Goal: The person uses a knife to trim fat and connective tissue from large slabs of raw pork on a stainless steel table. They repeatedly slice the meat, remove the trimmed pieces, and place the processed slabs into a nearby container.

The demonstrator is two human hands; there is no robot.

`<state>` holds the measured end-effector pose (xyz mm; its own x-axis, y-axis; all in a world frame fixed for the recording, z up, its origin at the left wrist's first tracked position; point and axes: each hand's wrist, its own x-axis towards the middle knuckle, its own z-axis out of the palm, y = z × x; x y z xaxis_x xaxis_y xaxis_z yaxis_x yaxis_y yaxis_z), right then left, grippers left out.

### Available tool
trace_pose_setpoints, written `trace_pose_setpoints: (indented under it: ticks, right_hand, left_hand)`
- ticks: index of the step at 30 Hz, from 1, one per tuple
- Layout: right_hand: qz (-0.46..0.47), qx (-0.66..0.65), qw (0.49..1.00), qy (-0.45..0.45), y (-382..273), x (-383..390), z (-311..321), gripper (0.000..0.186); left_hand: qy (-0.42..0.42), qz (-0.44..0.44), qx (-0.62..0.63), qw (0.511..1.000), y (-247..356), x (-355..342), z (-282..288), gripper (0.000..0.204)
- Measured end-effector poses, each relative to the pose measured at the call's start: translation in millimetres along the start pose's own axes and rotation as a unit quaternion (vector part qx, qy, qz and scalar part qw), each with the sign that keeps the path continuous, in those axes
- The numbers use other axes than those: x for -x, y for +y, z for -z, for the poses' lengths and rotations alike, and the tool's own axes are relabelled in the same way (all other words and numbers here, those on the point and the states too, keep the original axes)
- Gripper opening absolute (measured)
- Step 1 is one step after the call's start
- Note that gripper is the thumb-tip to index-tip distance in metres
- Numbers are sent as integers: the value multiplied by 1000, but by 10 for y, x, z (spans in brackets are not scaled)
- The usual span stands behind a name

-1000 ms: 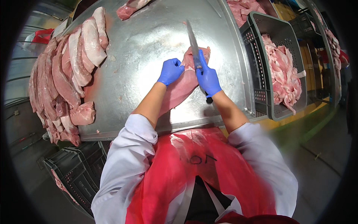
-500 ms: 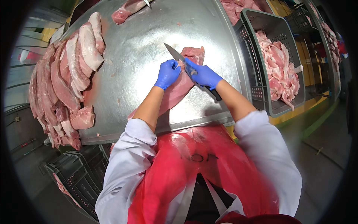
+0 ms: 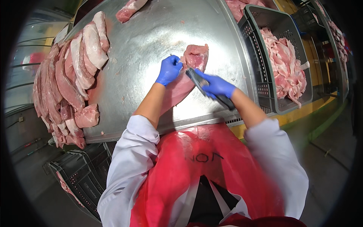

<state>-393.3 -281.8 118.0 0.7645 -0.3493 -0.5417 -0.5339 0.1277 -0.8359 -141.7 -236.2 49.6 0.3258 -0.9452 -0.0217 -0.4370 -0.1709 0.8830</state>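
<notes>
A long piece of raw pork lies aslant on the steel table, its thick, darker end away from me and its near part behind my left forearm. My blue-gloved left hand is closed at its left edge, pinching a thin strip of meat that shows only in part. In its own blue glove, my right hand grips a knife by its black handle. The blade points up and left over the meat and is slightly blurred; its tip is at the meat near my left fingers.
Several long pork pieces are heaped along the table's left edge. Another piece lies at the far side. Right of the table, a grey crate holds pale trimmings. Dark crates stand below at left.
My right hand has drawn the knife down and to the right, and the blade has turned across the meat. My left hand has shifted slightly up and left, still closed.
</notes>
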Motion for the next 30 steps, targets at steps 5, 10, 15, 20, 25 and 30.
trace_pose_setpoints:
  ticks: [5,10,15,20,25,30]
  right_hand:
    - [-10,-97,995,-25,70,-8,-112,81]
    - [-8,-39,999,-14,-27,-181,-397,80]
    - [9,11,1000,-7,23,48,-702,83]
    - [-5,48,998,-29,-282,-125,-981,82]
    - [54,75,996,-4,-133,75,-1300,81]
    - [-15,125,990,62,-500,-414,-1518,80]
  left_hand:
    - [-60,-10,-15,998,153,-12,174,11]
    - [-69,5,45,997,34,-129,288,10]
    - [-73,-35,87,993,153,1,528,8]
    - [-39,-66,64,995,384,142,817,8]
    - [-32,-86,161,983,446,373,1250,8]
    - [-6,-130,116,985,706,620,1451,9]
